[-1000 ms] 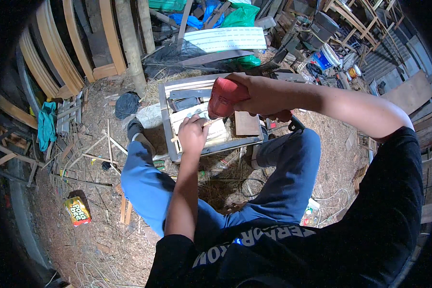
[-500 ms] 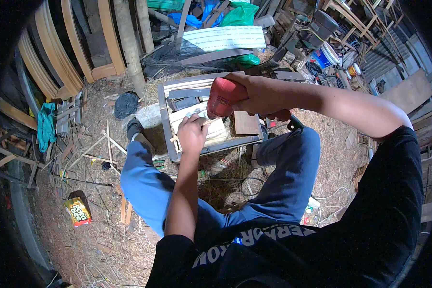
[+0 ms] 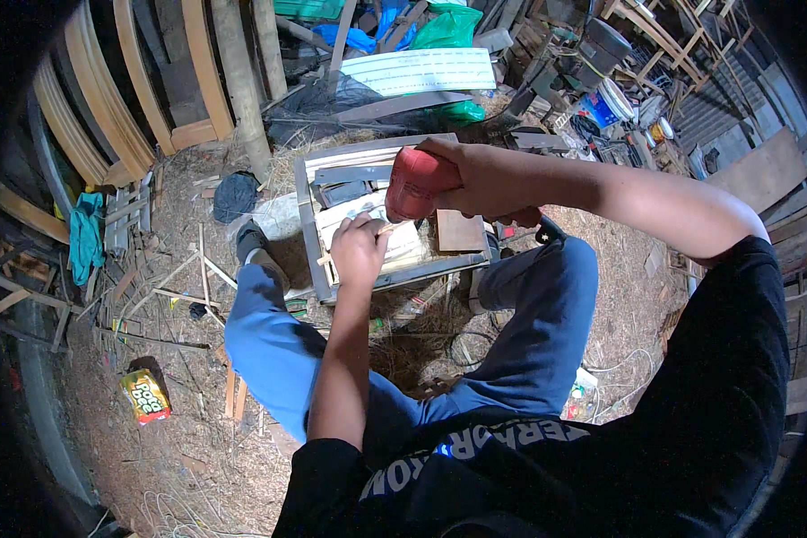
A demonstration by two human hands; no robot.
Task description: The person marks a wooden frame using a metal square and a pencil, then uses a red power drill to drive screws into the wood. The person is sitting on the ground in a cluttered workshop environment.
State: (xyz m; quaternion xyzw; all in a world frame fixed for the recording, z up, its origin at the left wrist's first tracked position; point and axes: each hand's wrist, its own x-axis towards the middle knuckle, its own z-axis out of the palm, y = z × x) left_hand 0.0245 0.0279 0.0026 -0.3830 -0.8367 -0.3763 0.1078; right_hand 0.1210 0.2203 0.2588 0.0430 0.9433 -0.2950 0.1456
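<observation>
My right hand (image 3: 477, 179) is wrapped round the handle of a red power drill (image 3: 416, 184), whose front end points down over a low wooden frame (image 3: 430, 269). Just left of the drill's tip, my left hand (image 3: 359, 255) has its fingers closed on a thin light wooden strip (image 3: 386, 229). The strip pokes out past the fingertips toward the drill. Whether the bit touches the wood cannot be made out. A flat brown board (image 3: 460, 231) lies inside the frame, to the right of the drill's front end.
My knees flank the frame. Wood scraps (image 3: 208, 269) and a yellow-and-red packet (image 3: 146, 395) lie on the left ground. Curved wooden frames (image 3: 108, 99) lean at the back left. Behind stand a white ribbed panel (image 3: 417, 72) and, farther right, a white-and-blue bucket (image 3: 608, 103).
</observation>
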